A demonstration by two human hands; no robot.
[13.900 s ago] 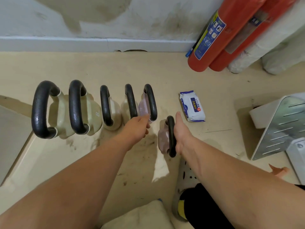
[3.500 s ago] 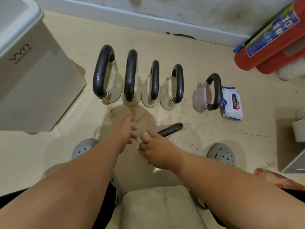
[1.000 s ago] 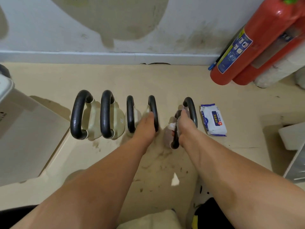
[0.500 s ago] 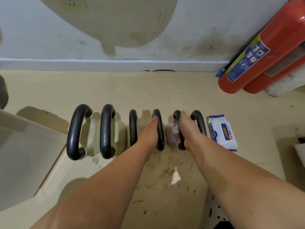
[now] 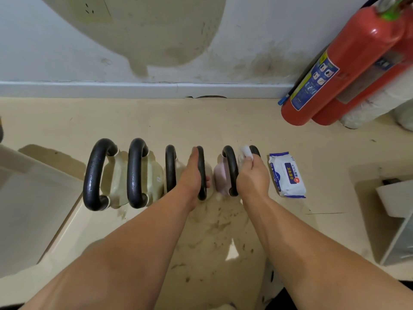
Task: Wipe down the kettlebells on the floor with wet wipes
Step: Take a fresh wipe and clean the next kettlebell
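Several kettlebells with black handles stand in a row on the floor. Two large cream kettlebells (image 5: 136, 173) are at the left, then a smaller cream kettlebell (image 5: 171, 168). My left hand (image 5: 193, 173) is wrapped around the handle of the fourth kettlebell (image 5: 202, 189). A pink kettlebell (image 5: 220, 175) stands right of it. My right hand (image 5: 252, 177) pinches a white wet wipe (image 5: 245, 153) and covers most of the last kettlebell (image 5: 255, 150), of which only the top of the handle shows.
A pack of wet wipes (image 5: 287, 175) lies on the floor right of the row. Two red fire extinguishers (image 5: 335, 70) lean on the wall at the back right. A white box (image 5: 33, 209) stands at the left and a white bin (image 5: 393, 204) at the right.
My right hand has come off the pink kettlebell's handle and shifted right onto the last kettlebell, with the wipe raised at its fingertips. My left hand keeps its grip.
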